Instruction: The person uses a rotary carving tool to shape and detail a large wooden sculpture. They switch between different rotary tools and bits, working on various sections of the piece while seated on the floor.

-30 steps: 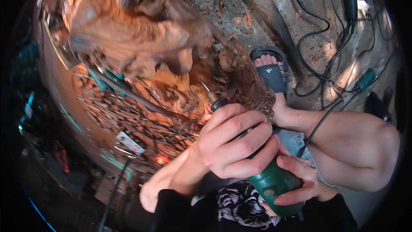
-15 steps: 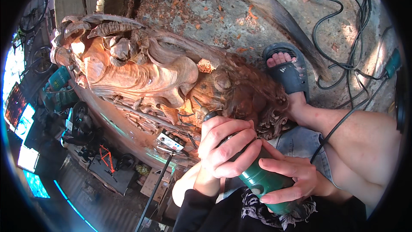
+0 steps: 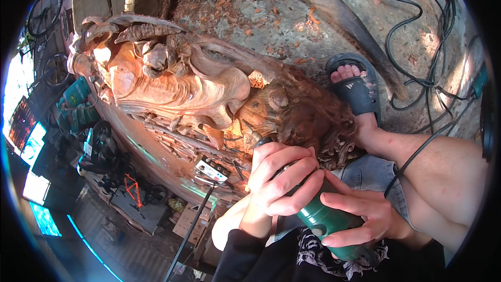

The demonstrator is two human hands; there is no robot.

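A green die grinder [image 3: 318, 212] lies across my lap, held in both hands. My left hand [image 3: 284, 177] wraps round its dark front end, while my right hand [image 3: 360, 216] grips the green body farther back. The thin bit [image 3: 250, 128] at its nose points at a large carved wooden sculpture [image 3: 172, 86] with flowing folds and knobbly details. I cannot tell whether the tip touches the wood. Most of the grinder's front is covered by my left fingers.
Black cables [image 3: 430, 81] tangle at the right. My sandalled foot [image 3: 355, 86] is beside the sculpture, near a long piece of wood [image 3: 334, 18]. Wood chips litter the concrete floor. Left of me are a white-faced box [image 3: 211, 171], a black pole [image 3: 192, 230] and a cluttered bench.
The whole scene has shifted slightly to the right in the view. Both hands keep their hold on the grinder, with little visible movement against the carving.
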